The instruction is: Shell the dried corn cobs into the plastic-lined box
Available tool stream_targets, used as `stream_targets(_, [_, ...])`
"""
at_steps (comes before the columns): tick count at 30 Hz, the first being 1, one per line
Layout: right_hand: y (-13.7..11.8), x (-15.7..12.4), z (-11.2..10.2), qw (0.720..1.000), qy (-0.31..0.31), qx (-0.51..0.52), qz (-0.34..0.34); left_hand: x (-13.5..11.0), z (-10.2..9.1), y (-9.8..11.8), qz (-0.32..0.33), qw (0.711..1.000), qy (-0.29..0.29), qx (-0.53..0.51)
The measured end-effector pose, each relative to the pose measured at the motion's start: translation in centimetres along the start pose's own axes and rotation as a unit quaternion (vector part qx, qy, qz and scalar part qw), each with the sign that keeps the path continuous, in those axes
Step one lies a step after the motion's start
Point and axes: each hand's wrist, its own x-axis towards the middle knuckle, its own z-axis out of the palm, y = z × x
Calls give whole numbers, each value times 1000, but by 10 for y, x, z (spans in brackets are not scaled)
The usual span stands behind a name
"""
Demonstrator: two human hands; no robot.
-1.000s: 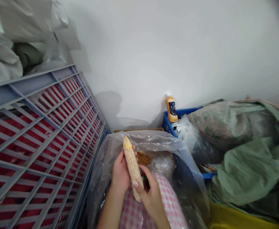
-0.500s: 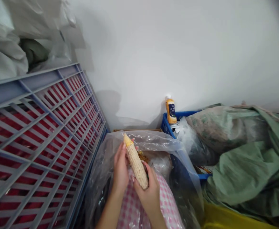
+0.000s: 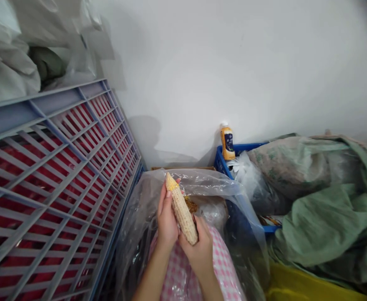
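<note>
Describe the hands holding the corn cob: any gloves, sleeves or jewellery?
Both are bare: the left hand and right hand wear no gloves, and no ring, watch or bracelet shows. The left forearm and right forearm are uncovered to the picture's edge, with no sleeve in view.

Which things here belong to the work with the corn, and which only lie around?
In use: corn cob, held by left hand and right hand; clear plastic bag below it; loose kernels inside.
Lying about: orange bottle; blue crate; green sacks; grey slatted crate.
</note>
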Motion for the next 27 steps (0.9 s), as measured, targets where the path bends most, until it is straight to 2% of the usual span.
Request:
stream_targets(9, [1,3,-3,1000,-19,14,8,2,-3,-9,20,1000,-2,23])
stream_targets(17, [4,0,1,1000,1,-13,-9,3,1,1,-21,1000,2,9])
stream_targets(22, [4,0,2,1000,-5,-15,-10,4,-3,-4,8,1000,5,25])
stream_targets(27, [2,-1,1,1000,-10,-1,11,4,-10,-11,45,998,-23,48])
